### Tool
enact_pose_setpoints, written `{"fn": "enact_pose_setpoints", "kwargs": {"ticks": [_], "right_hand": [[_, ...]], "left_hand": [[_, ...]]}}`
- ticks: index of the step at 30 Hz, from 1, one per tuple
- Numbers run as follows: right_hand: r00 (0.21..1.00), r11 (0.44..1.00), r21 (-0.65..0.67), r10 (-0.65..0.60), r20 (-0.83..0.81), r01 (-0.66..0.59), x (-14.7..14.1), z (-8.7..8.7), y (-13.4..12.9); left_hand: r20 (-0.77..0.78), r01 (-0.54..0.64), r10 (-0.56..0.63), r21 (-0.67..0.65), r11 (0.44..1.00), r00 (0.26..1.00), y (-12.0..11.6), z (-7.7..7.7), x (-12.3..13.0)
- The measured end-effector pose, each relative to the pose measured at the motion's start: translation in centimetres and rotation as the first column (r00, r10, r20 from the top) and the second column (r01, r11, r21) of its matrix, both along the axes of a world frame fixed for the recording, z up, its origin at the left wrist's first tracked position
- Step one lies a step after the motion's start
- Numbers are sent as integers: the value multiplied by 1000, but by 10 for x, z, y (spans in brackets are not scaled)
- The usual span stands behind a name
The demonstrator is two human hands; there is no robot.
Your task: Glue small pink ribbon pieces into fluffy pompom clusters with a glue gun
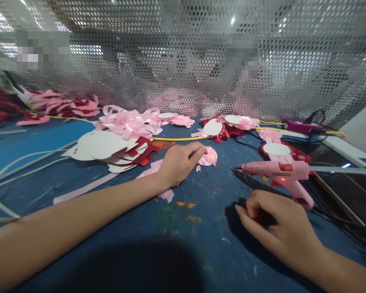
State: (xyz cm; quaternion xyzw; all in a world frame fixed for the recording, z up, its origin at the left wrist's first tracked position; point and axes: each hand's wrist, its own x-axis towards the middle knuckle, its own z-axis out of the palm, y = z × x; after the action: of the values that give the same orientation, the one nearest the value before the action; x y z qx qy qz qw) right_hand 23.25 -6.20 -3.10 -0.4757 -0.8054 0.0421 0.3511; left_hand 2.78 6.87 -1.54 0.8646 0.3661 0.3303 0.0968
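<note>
My left hand (179, 162) reaches to the middle of the blue table, its fingers closed at the left edge of a pink ruffled ribbon rosette (210, 156) with a pale backing. The fingertips are partly hidden behind the hand. My right hand (280, 224) rests low at the right, loosely curled, and nothing shows in it. Just beyond it is a pink hot glue gun (277, 171), its dark nozzle pointing left and a small orange light lit; a pale glue stick (341, 169) runs out its back. Pink ribbon pieces (167, 194) lie under and beside my left wrist.
A pile of white card shapes with red parts (103, 144) lies left, near pink ribbon loops (131, 124). Rosettes with white discs (213, 127) line the back by a perforated metal screen (177, 53). A yellow cord (173, 139) crosses the table; black cables (338, 219) run right.
</note>
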Motion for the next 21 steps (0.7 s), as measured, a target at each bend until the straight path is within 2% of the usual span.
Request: {"fn": "enact_pose_setpoints", "kwargs": {"ticks": [3, 6, 9, 11, 14, 16, 18, 21], "right_hand": [[1000, 1000, 10, 11, -5, -10, 0, 0, 0], [1000, 1000, 17, 15, -6, -14, 1, 0, -1], [1000, 1000, 23, 18, -7, -18, 1, -1, -1], [1000, 1000, 19, 23, -4, -23, 1, -1, -1], [999, 999, 6, 32, 8, -32, 2, -1, 0], [999, 999, -6, 40, 17, -40, 2, -2, -1], [998, 998, -16, 55, 20, -54, 3, -3, -2], [997, 997, -10, 75, 21, -75, 4, -5, -3]], "left_hand": [[-10, 27, -27, -68, 997, 1000, -5, 2, -1], [72, 51, -42, -121, 991, 997, -6, -1, -1], [136, 12, 2, -104, 994, 991, -5, -2, 1], [118, -42, 51, -81, 996, 992, -3, 3, 1], [-63, -121, 115, -93, 988, 991, 3, 26, -5], [-286, -128, 68, -197, 972, 956, 8, 46, -15], [-514, -155, -45, -339, 928, 857, 14, 64, -28], [-689, -241, -111, -394, 887, 716, 18, 76, -44]]}}
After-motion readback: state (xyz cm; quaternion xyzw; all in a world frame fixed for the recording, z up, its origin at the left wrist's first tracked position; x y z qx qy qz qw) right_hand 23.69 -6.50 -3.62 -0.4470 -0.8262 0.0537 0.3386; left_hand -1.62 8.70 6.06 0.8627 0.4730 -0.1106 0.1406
